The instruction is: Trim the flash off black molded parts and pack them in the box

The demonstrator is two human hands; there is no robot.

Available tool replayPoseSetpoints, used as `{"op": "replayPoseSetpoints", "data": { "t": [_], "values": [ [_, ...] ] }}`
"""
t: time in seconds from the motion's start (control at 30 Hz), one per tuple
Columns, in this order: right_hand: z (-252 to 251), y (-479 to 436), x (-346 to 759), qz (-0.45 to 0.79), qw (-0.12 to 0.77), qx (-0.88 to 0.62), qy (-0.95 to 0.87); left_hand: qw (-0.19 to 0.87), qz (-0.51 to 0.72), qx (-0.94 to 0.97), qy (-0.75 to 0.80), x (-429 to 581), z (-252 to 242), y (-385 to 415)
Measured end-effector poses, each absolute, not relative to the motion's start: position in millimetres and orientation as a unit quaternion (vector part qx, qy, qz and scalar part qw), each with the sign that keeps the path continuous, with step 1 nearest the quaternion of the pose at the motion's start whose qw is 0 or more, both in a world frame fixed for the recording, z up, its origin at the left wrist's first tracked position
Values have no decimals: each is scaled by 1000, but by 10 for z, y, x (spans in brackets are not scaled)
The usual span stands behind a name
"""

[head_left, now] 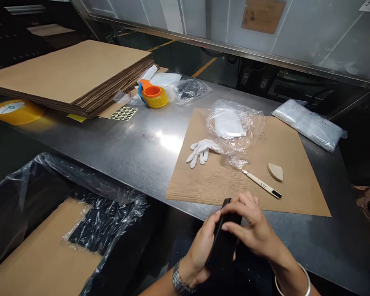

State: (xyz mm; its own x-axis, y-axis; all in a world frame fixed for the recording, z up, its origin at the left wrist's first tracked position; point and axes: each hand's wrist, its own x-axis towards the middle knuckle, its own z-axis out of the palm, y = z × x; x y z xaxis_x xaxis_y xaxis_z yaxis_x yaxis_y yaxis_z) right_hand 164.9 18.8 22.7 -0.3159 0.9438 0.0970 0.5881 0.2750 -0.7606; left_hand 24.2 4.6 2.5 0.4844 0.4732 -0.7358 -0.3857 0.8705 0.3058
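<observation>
A black, flat, oblong piece [223, 242] is held tilted at the table's front edge; its exact kind does not show. My left hand [202, 246] is closed along its left side. My right hand [249, 226] grips its upper end, with the thumb on the face and fingers over the top. On the cardboard sheet [185, 187] beyond my hands lie a white-handled craft knife [262, 183] marked A26 and a small beige wedge-shaped pad [275, 172]. A white glove [203, 151] rests left of them, beside a clear plastic bag [249, 119] with white material inside.
A stack of cardboard sheets [70, 74] stands at the left, with a yellow tape roll [15, 111], an orange tape dispenser [152, 92] and a sticker sheet [123, 114] near it. A plastic-wrapped pack [310, 123] lies at right. A plastic-lined bin [111, 197] stands front left.
</observation>
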Motion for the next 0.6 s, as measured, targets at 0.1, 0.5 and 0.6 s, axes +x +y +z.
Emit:
{"op": "replayPoseSetpoints", "data": {
  "t": [0.1,0.5,0.6],
  "values": [
    [168,270,1759,274,328,-540,-725,866,228,72,438,227,49,11],
    [210,288,1838,394,343,-477,-707,883,170,72,431,230,77,1],
    [151,279,1859,406,369,-543,-635,873,189,86,442,224,58,-9]
  ]
}}
